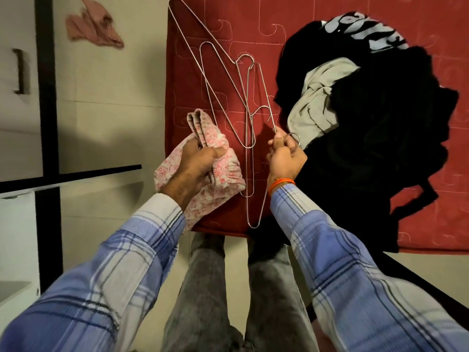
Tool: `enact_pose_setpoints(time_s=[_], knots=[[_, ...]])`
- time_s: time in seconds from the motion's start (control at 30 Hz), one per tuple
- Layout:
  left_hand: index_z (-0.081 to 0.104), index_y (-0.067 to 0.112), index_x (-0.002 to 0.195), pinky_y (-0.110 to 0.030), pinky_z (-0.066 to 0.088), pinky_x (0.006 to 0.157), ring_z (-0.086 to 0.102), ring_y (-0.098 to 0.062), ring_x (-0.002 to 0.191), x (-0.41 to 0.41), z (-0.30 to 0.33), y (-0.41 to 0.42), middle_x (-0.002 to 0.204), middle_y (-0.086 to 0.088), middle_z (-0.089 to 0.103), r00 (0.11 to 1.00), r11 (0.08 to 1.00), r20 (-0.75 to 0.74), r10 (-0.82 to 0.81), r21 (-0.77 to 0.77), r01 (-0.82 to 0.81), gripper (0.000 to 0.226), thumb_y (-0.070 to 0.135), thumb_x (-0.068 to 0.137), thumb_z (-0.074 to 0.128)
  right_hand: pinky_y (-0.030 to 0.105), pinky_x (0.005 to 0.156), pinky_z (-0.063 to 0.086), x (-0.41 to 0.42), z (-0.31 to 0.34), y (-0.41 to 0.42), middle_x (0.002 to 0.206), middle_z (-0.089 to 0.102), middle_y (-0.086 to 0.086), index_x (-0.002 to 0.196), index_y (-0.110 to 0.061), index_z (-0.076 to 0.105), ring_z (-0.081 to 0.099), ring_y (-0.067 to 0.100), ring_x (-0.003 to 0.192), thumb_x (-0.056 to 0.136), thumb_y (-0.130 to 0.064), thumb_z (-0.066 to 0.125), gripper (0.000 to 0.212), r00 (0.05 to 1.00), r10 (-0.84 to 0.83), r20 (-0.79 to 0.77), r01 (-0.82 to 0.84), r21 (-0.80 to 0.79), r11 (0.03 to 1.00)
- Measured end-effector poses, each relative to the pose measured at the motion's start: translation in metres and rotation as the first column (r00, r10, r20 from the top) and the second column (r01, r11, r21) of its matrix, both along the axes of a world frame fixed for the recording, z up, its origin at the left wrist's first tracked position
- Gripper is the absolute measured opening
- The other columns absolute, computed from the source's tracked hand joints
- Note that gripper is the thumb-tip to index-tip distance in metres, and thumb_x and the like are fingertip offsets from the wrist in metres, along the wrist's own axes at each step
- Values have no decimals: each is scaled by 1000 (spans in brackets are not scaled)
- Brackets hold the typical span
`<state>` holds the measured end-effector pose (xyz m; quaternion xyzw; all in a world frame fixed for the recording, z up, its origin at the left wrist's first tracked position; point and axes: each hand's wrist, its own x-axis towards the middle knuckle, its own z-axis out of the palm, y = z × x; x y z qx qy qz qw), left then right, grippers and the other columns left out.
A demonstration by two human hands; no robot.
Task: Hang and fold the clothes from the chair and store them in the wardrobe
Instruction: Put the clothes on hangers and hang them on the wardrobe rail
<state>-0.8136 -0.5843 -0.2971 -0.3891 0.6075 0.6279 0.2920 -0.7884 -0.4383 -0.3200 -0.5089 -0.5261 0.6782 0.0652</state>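
Over the near corner of a red quilted mattress [330, 26]: left hand [200, 161] clenched round a bunched pink-and-white printed garment [203, 199], cloth spilling below the wrist and folds poking up past the knuckles. Just to the right: right hand [285, 156] curled tight about the hook end of a wire hanger [264, 97], its thin frame slanting across the sheet. Beside and beneath that one, more wire hangers [203, 62] lying tangled on the red cover. Farther right, a heap of dark clothes [375, 138] with a pale grey piece [317, 102] tucked into it. On the floor at upper left, a crumpled pink striped cloth [94, 24]. Below, blue plaid sleeves [355, 262] and grey trousers [203, 288].
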Motion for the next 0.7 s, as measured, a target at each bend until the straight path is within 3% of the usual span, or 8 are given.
enact_pose_setpoints(time_s=[0.13, 0.23, 0.3, 0.4, 0.53, 0.7], knots=[[65, 7, 110, -46, 58, 83, 71, -27, 94, 1, 0, 1, 103, -10, 72, 1000, 1000, 1, 3, -3, -3, 31, -5, 81, 70, 38, 74, 39, 4, 1, -5, 72, 59, 3, 78, -31, 77, 46, 20, 69, 78, -31, 66, 11, 999, 3, -39, 0, 97, 995], [63, 4, 117, -43, 59, 80, 71, -26, 93, 2, 1, 1, 103, -9, 72, 1000, 1000, 10, -7, -19, 8, 37, -4, 81, 70, 38, 78, 48, 6, 6, -3, 65, 64, -14, 81, -31, 73, 55, 14, 71, 85, -19, 64, 15, 998, -25, -63, 35, 166, 985], [65, 7, 112, -41, 59, 79, 71, -25, 93, 2, 3, 3, 101, -7, 73, 1000, 1000, 6, -17, -16, 17, 32, -3, 82, 70, 38, 88, 54, 8, 7, -1, 78, 71, -14, 87, -23, 73, 62, 14, 82, 87, -13, 63, 14, 997, 6, -71, 10, 221, 975], [65, 10, 108, -41, 58, 80, 71, -24, 93, 2, 6, 7, 100, -5, 72, 1000, 1000, 3, -21, -13, 21, 31, -4, 81, 71, 19, 83, 50, 14, 8, 2, 93, 72, 9, 106, -5, 74, 62, 0, 86, 89, -13, 63, 22, 992, 113, -60, -91, 288, 953], [64, 8, 114, -45, 58, 85, 70, -25, 95, 0, 7, 19, 104, -6, 72, 999, 999, 7, -45, -25, 45, 36, -3, 81, 72, 13, 85, 47, 21, 8, 4, 99, 72, -2, 108, -7, 74, 64, -3, 93, 90, -11, 63, 21, 987, 157, -23, -142, 311, 940], [62, 7, 122, -42, 58, 85, 70, -25, 99, 5, 12, 45, 109, -6, 72, 996, 995, -22, -89, -43, 88, 42, -1, 82, 71, 5, 83, 43, 25, 19, 14, 101, 70, 0, 110, -7, 73, 63, 2, 94, 91, -9, 64, 22, 996, 86, 14, -85, 359, 929]])
